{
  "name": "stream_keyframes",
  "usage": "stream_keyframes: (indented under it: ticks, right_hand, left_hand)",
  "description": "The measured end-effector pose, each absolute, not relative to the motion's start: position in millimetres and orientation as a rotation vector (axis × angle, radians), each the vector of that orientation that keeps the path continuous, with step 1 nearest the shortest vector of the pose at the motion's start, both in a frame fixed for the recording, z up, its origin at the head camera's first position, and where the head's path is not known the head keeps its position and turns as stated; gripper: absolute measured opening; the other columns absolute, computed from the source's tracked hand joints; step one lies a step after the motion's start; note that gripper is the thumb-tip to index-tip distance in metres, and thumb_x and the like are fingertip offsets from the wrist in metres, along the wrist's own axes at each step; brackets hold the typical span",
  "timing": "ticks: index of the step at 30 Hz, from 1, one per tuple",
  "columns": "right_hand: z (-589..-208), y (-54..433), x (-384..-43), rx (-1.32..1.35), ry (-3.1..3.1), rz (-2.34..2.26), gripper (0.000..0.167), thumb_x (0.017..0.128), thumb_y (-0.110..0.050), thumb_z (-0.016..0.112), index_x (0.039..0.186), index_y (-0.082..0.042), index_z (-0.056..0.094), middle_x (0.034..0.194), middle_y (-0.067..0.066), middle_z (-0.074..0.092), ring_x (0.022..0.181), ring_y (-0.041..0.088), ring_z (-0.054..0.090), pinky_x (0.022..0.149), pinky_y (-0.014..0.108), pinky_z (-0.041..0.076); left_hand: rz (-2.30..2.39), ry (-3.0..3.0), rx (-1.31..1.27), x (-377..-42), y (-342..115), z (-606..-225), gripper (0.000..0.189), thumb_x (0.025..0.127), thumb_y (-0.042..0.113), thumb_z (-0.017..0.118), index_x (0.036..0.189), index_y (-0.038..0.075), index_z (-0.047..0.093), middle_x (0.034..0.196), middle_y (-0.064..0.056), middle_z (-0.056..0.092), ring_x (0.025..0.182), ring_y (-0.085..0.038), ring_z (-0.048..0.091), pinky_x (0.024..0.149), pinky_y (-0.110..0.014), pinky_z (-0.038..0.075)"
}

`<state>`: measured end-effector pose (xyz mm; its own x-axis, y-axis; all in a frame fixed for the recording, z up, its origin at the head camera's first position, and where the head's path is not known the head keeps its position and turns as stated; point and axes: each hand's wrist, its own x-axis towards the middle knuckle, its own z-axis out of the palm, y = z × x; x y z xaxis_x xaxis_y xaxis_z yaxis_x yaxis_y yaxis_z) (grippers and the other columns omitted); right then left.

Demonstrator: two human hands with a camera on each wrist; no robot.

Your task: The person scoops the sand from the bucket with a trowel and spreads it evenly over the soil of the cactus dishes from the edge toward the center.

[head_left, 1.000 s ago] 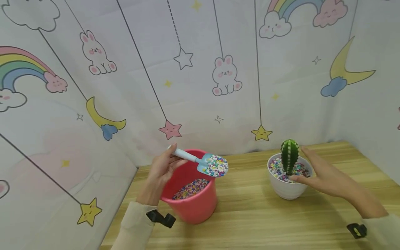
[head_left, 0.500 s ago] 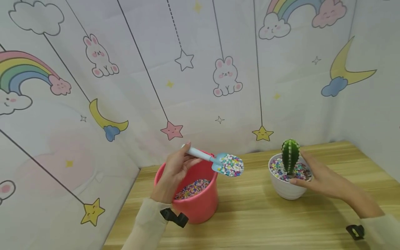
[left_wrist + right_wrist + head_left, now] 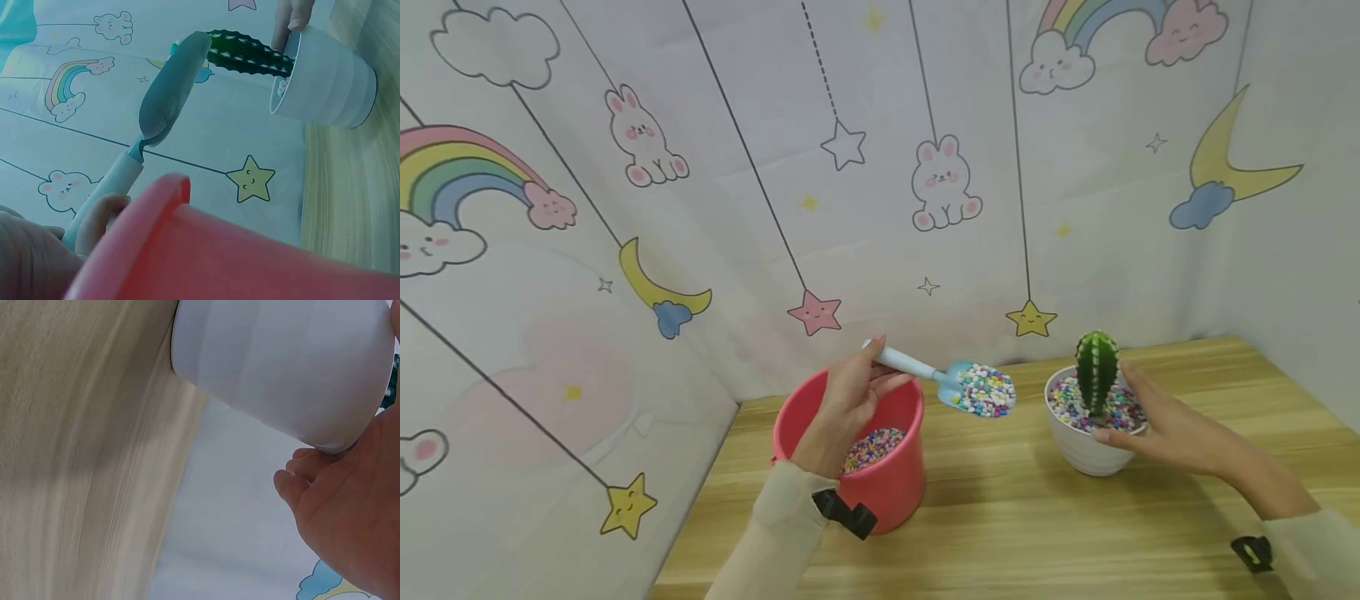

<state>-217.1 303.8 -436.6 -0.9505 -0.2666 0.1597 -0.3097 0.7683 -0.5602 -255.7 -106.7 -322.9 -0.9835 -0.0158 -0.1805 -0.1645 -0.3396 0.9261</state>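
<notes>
My left hand (image 3: 850, 392) grips the pale handle of a small light-blue shovel (image 3: 953, 385), held above and to the right of the red bucket (image 3: 887, 492). Multicoloured pebble-like beads (image 3: 988, 390) are heaped on its blade. In the left wrist view the shovel (image 3: 172, 87) shows its underside, pointing toward the cactus. A green cactus (image 3: 1097, 373) stands upright among similar beads in a white flower pot (image 3: 1090, 454). My right hand (image 3: 1180, 425) holds that pot at its right side, thumb on the near rim and fingers behind. The right wrist view shows the pot (image 3: 281, 362) against the palm side.
More mixed beads (image 3: 872, 448) lie low inside the bucket. Bucket and pot stand apart on a wooden table (image 3: 1000, 533). A white cloth backdrop (image 3: 865, 250) printed with rabbits, stars and moons rises behind and to the left of the table.
My left hand has carried the loaded shovel rightward, from over the bucket to the gap between bucket and pot. The right hand stays at the pot.
</notes>
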Motion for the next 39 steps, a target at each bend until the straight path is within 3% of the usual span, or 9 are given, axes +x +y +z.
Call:
stream_keyframes:
  ticks: [7,12,21,32,39]
  right_hand:
    - [-439.3,305.9,-217.3,0.457,-2.904,0.933,0.123,0.093,-0.054,0.075,0.164,0.009,-0.003,0.166,0.045,0.004,0.148,0.07,0.017,0.116,0.084,0.023]
    - [-442.0,306.2,-216.5,0.451,-2.904,0.909,0.121,0.093,-0.052,0.075,0.163,0.011,-0.002,0.164,0.047,0.007,0.147,0.071,0.019,0.114,0.085,0.025]
    - [-440.4,304.4,-215.7,0.459,-2.891,0.911,0.121,0.093,-0.052,0.075,0.164,0.009,0.0,0.166,0.045,0.008,0.149,0.068,0.018,0.115,0.083,0.026]
    - [-436.3,304.5,-214.8,0.457,-2.895,0.9,0.12,0.093,-0.053,0.074,0.164,0.009,0.0,0.166,0.045,0.008,0.149,0.068,0.02,0.114,0.084,0.027]
    - [-435.3,302.8,-213.4,0.447,-2.909,0.898,0.121,0.094,-0.055,0.074,0.164,0.009,-0.001,0.165,0.046,0.007,0.148,0.07,0.019,0.115,0.084,0.025]
  left_hand:
    - [2.471,1.749,-0.236,-257.4,-86.6,-324.2,0.039,0.107,0.028,0.063,0.132,-0.002,0.062,0.114,-0.021,0.07,0.11,-0.037,0.077,0.08,-0.037,0.068]
    - [2.44,1.739,-0.203,-257.4,-70.2,-323.4,0.041,0.107,0.029,0.063,0.135,-0.001,0.061,0.121,-0.023,0.068,0.117,-0.04,0.074,0.088,-0.041,0.066]
    - [2.466,1.689,-0.245,-265.9,-49.1,-320.7,0.041,0.107,0.027,0.064,0.134,-0.004,0.062,0.121,-0.025,0.069,0.117,-0.041,0.073,0.083,-0.039,0.067]
    - [2.501,1.692,-0.348,-285.3,-26.8,-321.8,0.038,0.107,0.021,0.064,0.132,-0.007,0.062,0.119,-0.03,0.071,0.113,-0.039,0.074,0.086,-0.042,0.067]
    - [2.46,1.737,-0.366,-290.9,-20.4,-323.5,0.041,0.107,0.021,0.063,0.135,-0.008,0.06,0.12,-0.034,0.071,0.11,-0.04,0.075,0.077,-0.036,0.069]
